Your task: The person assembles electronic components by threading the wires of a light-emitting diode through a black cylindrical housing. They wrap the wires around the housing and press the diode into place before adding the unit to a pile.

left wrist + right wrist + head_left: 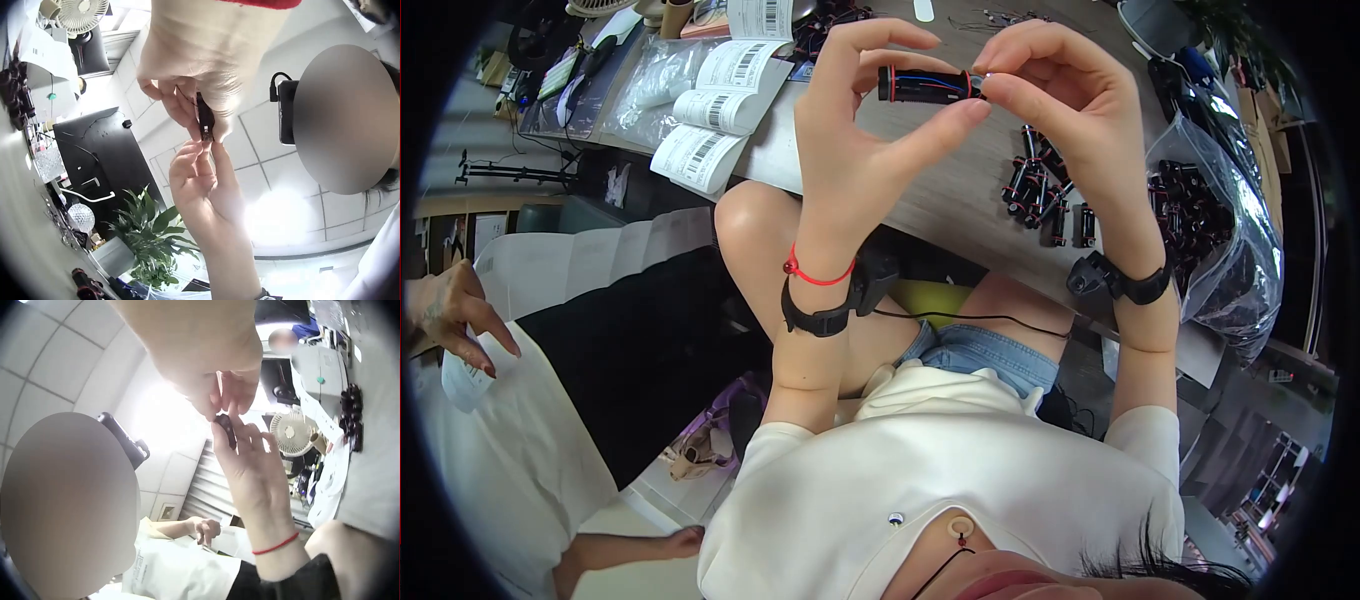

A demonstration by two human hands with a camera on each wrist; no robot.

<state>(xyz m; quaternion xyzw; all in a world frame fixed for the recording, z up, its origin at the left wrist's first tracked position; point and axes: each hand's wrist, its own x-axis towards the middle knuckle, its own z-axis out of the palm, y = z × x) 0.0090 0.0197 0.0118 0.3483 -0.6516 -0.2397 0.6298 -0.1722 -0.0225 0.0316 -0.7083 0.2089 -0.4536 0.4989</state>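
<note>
Above the table, my left hand [845,150] holds a black cylinder [925,86] with red rings and a blue wire along its side, pinched between thumb and fingers. My right hand [1080,105] meets its right end, thumb and fingertips pinching the tip there. In the left wrist view the cylinder [205,119] points down from the left hand toward the right fingertips. The right wrist view shows the cylinder [226,431] in the left fingers, partly hidden. Several similar black cylinders [1032,190] lie heaped on the table below my right hand.
A clear plastic bag [1250,290] full of black cylinders sits at the right. Printed label sheets [700,160] and a plastic-wrapped bundle [655,80] lie at the left. Another person's hand [465,315] shows at the far left. A cable [970,318] runs across my lap.
</note>
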